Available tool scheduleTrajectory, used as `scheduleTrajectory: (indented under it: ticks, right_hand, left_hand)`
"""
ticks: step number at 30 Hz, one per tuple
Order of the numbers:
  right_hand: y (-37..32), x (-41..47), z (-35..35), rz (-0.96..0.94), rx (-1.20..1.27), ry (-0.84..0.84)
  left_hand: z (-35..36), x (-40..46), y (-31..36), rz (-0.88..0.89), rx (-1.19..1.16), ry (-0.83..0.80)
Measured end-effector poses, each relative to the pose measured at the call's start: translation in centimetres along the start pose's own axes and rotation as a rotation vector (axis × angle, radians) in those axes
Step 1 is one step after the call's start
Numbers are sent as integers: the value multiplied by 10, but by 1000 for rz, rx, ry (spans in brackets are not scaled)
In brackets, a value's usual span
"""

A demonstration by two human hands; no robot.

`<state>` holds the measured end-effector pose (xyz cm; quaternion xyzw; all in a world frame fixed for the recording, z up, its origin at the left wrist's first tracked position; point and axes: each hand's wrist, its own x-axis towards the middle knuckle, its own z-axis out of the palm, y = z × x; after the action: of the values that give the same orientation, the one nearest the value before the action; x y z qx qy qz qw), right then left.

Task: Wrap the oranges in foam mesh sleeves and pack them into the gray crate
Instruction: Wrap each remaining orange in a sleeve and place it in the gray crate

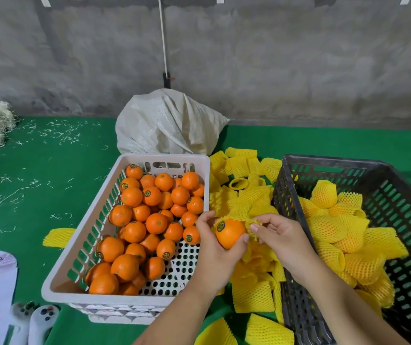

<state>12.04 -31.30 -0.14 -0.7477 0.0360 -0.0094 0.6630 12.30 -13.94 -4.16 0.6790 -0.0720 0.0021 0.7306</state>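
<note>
I had the green table (pixel 50 170) under me, with the gray crate (pixel 383 192) on my right, already holding a heap of wrapped oranges (pixel 333 230), and the white crate (pixel 80 245) on my left, still well stocked with bare oranges (pixel 149 207). A pile of yellow sleeves (pixel 244 170) lay between the two crates, with a white sack (pixel 169 123) behind the white crate.

I judged I was midway through wrapping one fruit: the sleeve (pixel 243 216) was only partly over the orange (pixel 229 232), bunched on its far and right side, while the stickered face remained bare. The next move called for drawing the mesh fully across the fruit, then carrying it right into the gray crate.

My left hand (pixel 211 245) cupped the orange from below and the left, fingers curled round it, above the gap between the crates. My right hand (pixel 276 235) pinched the sleeve's edge between thumb and fingertips, wrist angled in from the right.
</note>
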Motion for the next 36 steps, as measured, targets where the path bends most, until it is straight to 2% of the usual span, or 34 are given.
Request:
scheduleTrajectory:
  ticks: [3,5,8,10,12,15,17,19,21,24,26,29,31,36]
  right_hand:
    - [0,-14,0,-23,47,-72]
    - [1,-15,-2,-10,49,-86]
    - [8,-10,-5,5,-5,-94]
    - [11,-8,-6,15,-24,-97]
    - [10,-7,-6,13,7,-71]
    - [6,-8,-8,19,126,0]
    - [3,-13,-9,49,215,-62]
    - [3,-18,-8,87,284,-205]
    - [2,-20,-6,92,290,-281]
    - [4,-19,-3,23,110,-322]
    - [8,-19,2,16,74,-361]
    - [10,-18,4,-12,89,-312]
    - [9,-15,1,-21,116,-250]
    - [10,-15,6,-90,8,-212]
  left_hand:
    - [0,1,2,9,166,-3]
    - [-2,1,3,-41,123,-40]
    - [-13,1,1,-121,-21,-206]
    - [-16,2,0,-115,-69,-294]
    - [-11,-1,-1,-49,-37,-255]
    - [0,-6,-4,41,139,-10]
    - [1,-10,-5,73,277,148]
    - [0,-11,-4,58,325,211]
    - [1,-11,-4,34,316,211]
    - [-2,-8,-3,23,155,132]
    - [-9,-7,-5,25,77,-15]
    - [-15,-5,-7,-35,81,-239]
    - [-17,-2,-9,-39,79,-231]
    - [-15,-2,-5,-39,37,-51]
